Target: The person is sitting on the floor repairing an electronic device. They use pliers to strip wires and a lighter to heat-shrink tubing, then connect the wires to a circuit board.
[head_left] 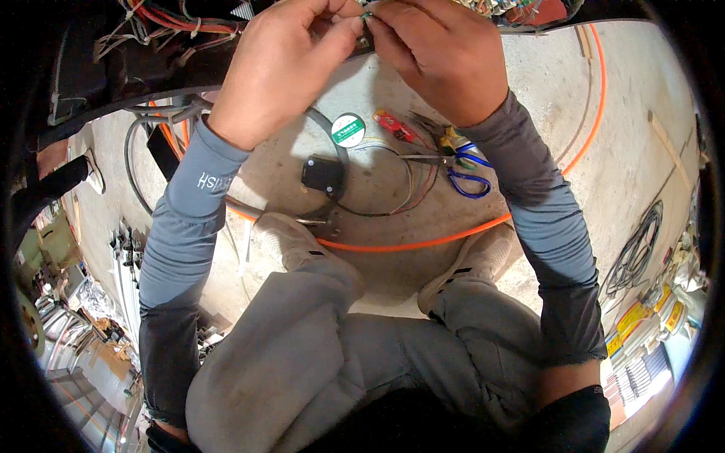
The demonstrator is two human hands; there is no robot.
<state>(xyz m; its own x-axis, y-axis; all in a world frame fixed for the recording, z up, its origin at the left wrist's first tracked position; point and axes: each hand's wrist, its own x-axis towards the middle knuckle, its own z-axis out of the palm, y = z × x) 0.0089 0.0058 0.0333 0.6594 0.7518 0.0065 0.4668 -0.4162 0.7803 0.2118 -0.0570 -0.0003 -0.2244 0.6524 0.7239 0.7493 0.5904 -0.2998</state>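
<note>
At the top edge my two hands meet, fingertips almost touching. Both my left hand (283, 68) and my right hand (445, 60) are closed in a pinch on a thin green wire (367, 14), of which only a short bit shows between the fingers. Just beyond them is a dark housing (83, 83) with a bundle of red, white and dark wires (177, 19) at its left. More wires and parts (529, 10) show past my right hand. What the fingertips hide I cannot make out.
On the concrete floor below lie blue-handled scissors (470, 185), a green-and-white round roll (348, 130), a red-handled tool (395, 126) and a black box (322, 175). An orange hose (408, 248) curves around my feet. A coiled black cable (638, 249) lies right; another person's leg (57, 189) shows left.
</note>
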